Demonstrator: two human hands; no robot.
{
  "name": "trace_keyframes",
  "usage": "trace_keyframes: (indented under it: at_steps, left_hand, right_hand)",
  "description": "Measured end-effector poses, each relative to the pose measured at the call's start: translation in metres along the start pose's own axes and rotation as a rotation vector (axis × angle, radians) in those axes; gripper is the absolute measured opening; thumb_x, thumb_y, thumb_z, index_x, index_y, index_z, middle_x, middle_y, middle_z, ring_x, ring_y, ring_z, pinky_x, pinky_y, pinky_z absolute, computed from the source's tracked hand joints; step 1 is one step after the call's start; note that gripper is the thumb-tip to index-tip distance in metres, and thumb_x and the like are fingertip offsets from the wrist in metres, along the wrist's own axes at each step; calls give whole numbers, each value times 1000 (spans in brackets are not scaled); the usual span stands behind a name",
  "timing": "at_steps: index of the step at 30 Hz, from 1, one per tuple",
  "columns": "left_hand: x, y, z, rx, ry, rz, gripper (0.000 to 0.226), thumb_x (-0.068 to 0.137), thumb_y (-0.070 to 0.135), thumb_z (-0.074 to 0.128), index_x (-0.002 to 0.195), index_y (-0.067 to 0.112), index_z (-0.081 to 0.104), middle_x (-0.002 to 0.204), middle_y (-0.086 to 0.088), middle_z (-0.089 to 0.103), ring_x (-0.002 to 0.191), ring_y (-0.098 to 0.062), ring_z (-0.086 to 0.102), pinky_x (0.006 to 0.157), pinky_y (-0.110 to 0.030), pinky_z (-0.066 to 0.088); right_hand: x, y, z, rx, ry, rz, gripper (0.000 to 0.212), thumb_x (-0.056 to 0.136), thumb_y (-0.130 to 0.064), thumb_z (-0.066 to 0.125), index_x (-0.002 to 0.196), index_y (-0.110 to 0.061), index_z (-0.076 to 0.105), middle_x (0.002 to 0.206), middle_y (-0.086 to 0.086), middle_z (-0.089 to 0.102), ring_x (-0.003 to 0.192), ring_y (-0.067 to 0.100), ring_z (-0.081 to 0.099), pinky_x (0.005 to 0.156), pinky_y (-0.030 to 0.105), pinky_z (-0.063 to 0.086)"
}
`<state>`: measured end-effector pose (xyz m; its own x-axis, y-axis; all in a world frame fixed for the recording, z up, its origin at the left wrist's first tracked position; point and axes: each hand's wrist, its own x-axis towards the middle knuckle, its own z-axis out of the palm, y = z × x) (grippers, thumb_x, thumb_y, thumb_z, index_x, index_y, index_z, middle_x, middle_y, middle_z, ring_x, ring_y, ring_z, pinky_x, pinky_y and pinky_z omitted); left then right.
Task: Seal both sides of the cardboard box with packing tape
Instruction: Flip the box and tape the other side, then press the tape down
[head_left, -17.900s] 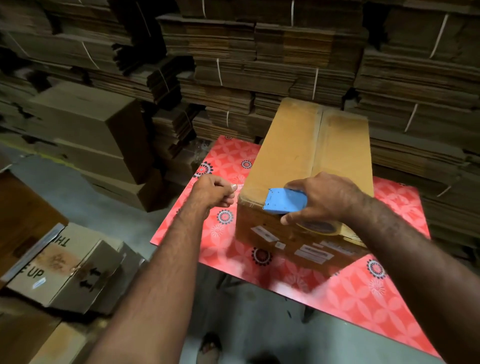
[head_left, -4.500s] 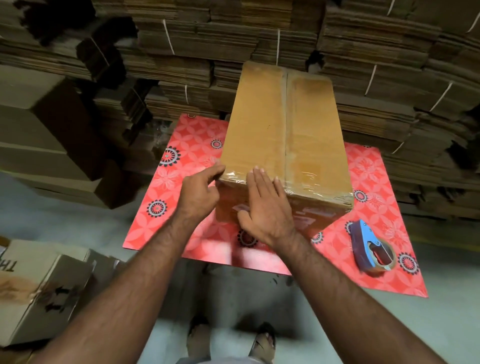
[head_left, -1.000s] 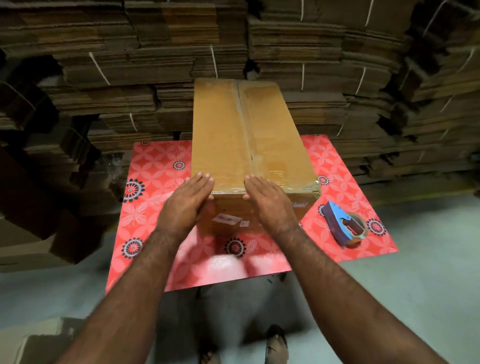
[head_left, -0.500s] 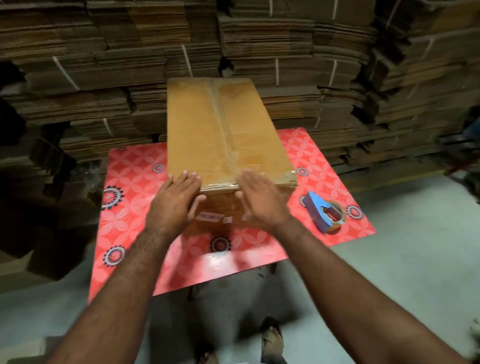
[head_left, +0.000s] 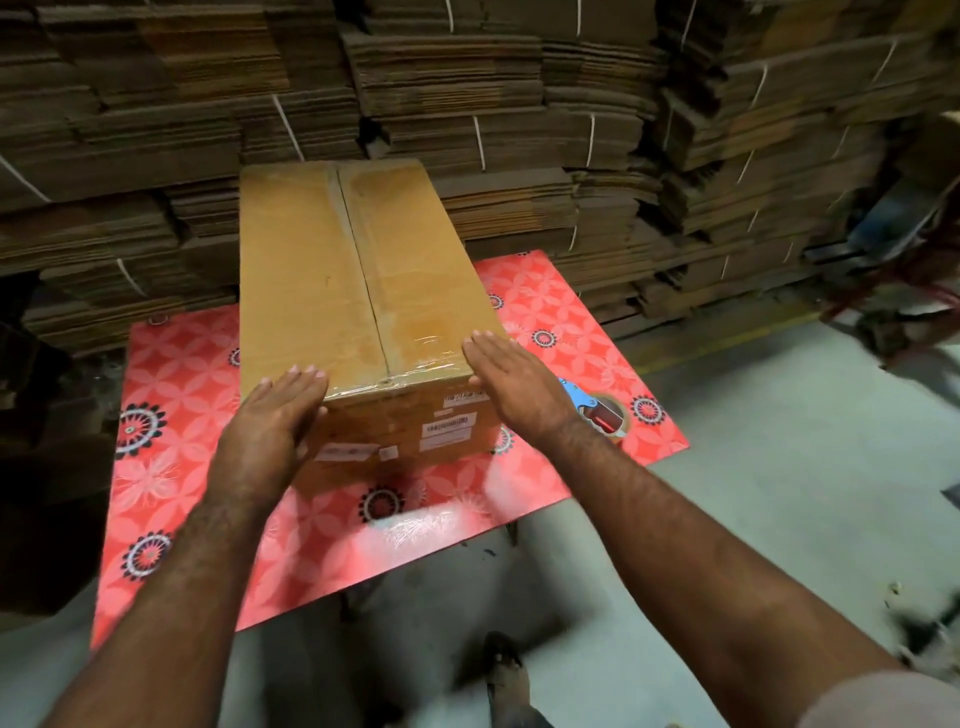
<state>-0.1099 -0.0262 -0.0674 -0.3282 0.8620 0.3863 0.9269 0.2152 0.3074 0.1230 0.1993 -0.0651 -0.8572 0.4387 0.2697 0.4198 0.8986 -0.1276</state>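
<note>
Two hands were on the box, one at each near corner. Left hand lay flat against the near left corner, fingers straight, tips just over the top edge. Right hand was flat along the near right edge, fingers straight too, so neither grip was curled round anything. Box sat long-ways on the desk with its red flower-pattern cover, far end pointing at the stacks. Clear tape ran shiny across the near top edge and down the middle seam. White labels were stuck on the near face. Tape gun, blue, lay on the desk just behind the right wrist, partly hidden by it. Bundled flat cardboard was piled wall-high right behind the desk. A foot showed on the grey floor below.
</note>
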Motion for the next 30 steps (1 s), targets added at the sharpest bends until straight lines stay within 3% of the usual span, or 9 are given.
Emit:
trace_keyframes:
  at_steps: [4,7,10,14,18,23,25,27,30]
  left_hand:
    - [-3,18,-2,10,-3,-141,38,88,3,70,125,4,66,134,-20,62,128,-39,56,111,-51,36]
    - [0,46,8,76,14,-137,38,92,10,66,129,4,62,138,-19,59,131,-37,53,114,-51,35]
    - [4,61,20,112,5,-162,54,80,2,73,132,2,60,142,-17,57,134,-35,51,115,-51,31]
    - [-1,59,21,130,42,-193,70,69,-5,79,135,6,60,140,-13,58,131,-30,54,114,-47,35]
    - [-6,53,18,145,54,-233,69,69,-8,78,134,7,60,138,-13,60,130,-30,56,113,-48,38]
    - [-34,20,-8,110,47,-322,78,61,-19,73,134,5,60,140,-16,58,132,-33,54,112,-43,41]
    - [-35,23,-11,99,66,-350,58,77,-11,68,133,2,60,140,-20,57,132,-37,52,113,-44,38]
    - [-27,40,-4,118,94,-354,42,94,11,59,134,1,58,141,-22,55,136,-38,47,116,-48,34]
    - [0,76,17,87,81,-308,49,101,32,41,141,6,53,149,-13,50,143,-31,40,120,-48,26]
  right_hand:
    - [-5,-21,-13,-127,-13,103,61,96,-32,25,144,-3,46,149,14,47,141,26,41,116,47,27]
    - [11,-64,2,-102,48,-60,58,95,-29,37,146,-2,43,152,14,44,142,26,38,117,45,24]
    - [23,-83,15,-67,-22,-124,59,93,-19,44,149,-1,38,155,16,39,146,28,32,119,43,19]
    - [15,-51,21,5,87,-173,53,89,-14,36,136,-1,56,141,18,55,132,31,52,110,44,38]
    - [8,-7,21,9,111,-187,54,89,-2,61,142,-4,51,146,15,51,137,29,46,115,40,29]
    - [-5,18,14,8,87,-102,52,96,-8,56,146,-3,45,151,17,44,141,31,41,114,45,35]
    - [-17,19,10,49,88,44,49,104,-20,45,150,-3,38,155,17,37,144,31,34,116,46,33]
    - [-22,7,4,96,113,162,51,105,-28,34,150,-2,37,156,18,35,146,31,32,118,45,28]
    - [-4,-33,1,71,136,111,52,104,-30,32,149,-4,40,156,15,37,146,27,31,120,46,24]
